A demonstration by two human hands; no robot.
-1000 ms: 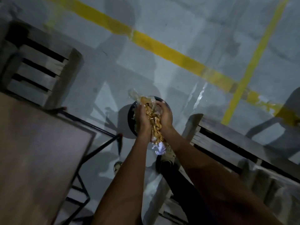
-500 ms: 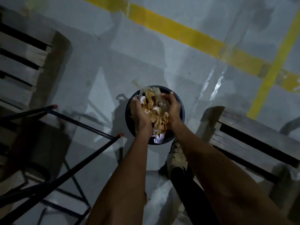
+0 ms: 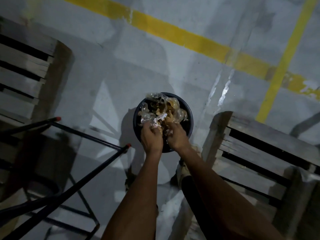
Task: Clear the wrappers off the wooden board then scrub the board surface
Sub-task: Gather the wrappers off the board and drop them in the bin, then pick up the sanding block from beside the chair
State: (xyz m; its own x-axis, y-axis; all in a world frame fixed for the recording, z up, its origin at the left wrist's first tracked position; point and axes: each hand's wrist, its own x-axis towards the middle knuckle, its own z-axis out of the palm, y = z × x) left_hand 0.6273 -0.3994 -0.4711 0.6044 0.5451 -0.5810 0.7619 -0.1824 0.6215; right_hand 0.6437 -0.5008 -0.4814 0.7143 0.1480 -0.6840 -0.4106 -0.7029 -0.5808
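Your left hand (image 3: 151, 135) and right hand (image 3: 177, 135) both clutch the crumpled wrappers (image 3: 162, 111) over the dark bin (image 3: 189, 116) on the floor. Push them below the rim before letting go, so the springy plastic stays in. The wooden board is out of view.

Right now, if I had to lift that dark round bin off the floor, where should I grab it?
Probably the bin's bare right rim, coming from above: it stands upright and open-topped, wrappers spill over the far-left edge, and both hands cover the near rim.
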